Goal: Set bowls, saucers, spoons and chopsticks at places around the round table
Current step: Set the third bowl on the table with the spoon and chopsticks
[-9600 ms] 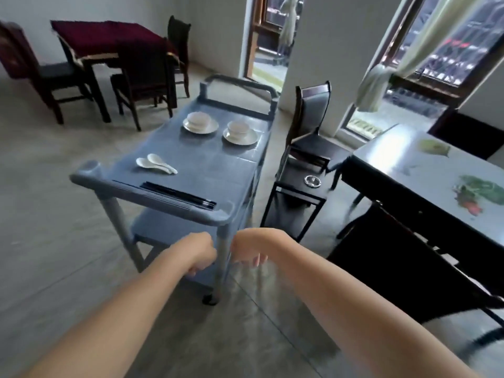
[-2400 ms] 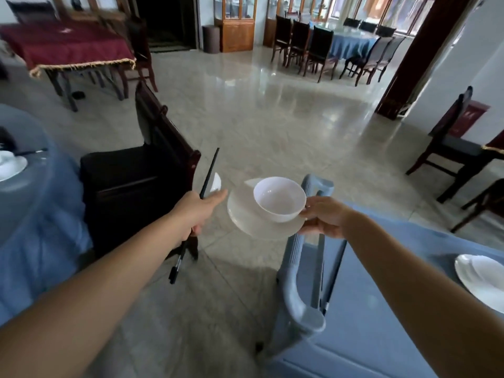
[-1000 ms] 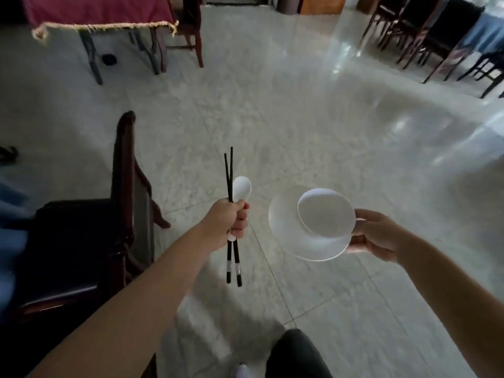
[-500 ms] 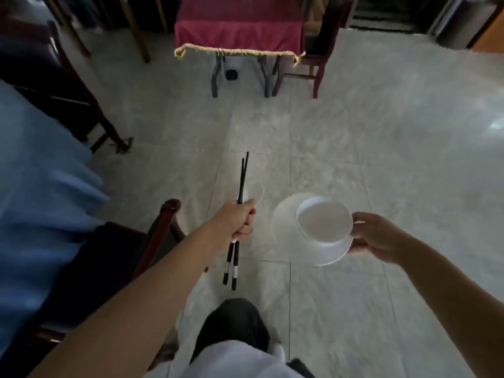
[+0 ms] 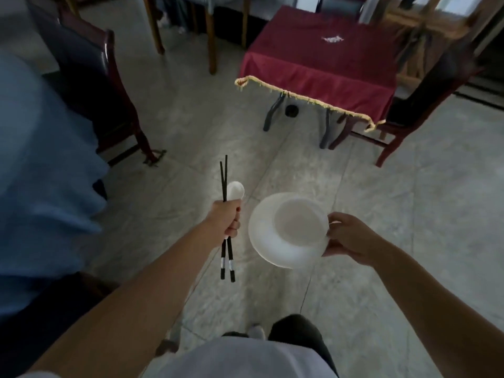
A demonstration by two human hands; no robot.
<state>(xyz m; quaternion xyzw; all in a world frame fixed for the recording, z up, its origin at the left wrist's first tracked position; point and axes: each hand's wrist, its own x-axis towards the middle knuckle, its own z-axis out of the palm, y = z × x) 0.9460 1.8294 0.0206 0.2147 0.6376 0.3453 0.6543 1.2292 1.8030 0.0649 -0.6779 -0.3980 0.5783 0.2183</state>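
My left hand (image 5: 225, 219) is closed around a pair of black chopsticks (image 5: 224, 178) and a white spoon (image 5: 236, 190), all held upright over the floor. Just to its right, my right hand (image 5: 346, 237) grips the edge of a white saucer (image 5: 266, 241) that carries a white bowl (image 5: 298, 223). The round table with its blue cloth (image 5: 41, 170) fills the left side of the view; its top is out of sight.
A dark wooden chair (image 5: 90, 69) stands against the blue table at upper left. A square table with a red fringed cloth (image 5: 327, 61) and a chair (image 5: 436, 85) beside it stand ahead on the right. Grey tiled floor (image 5: 191, 137) lies between them.
The view has swung on along the blue table; the red-clothed table now lies ahead on the right. Both hands keep the same hold on the tableware.
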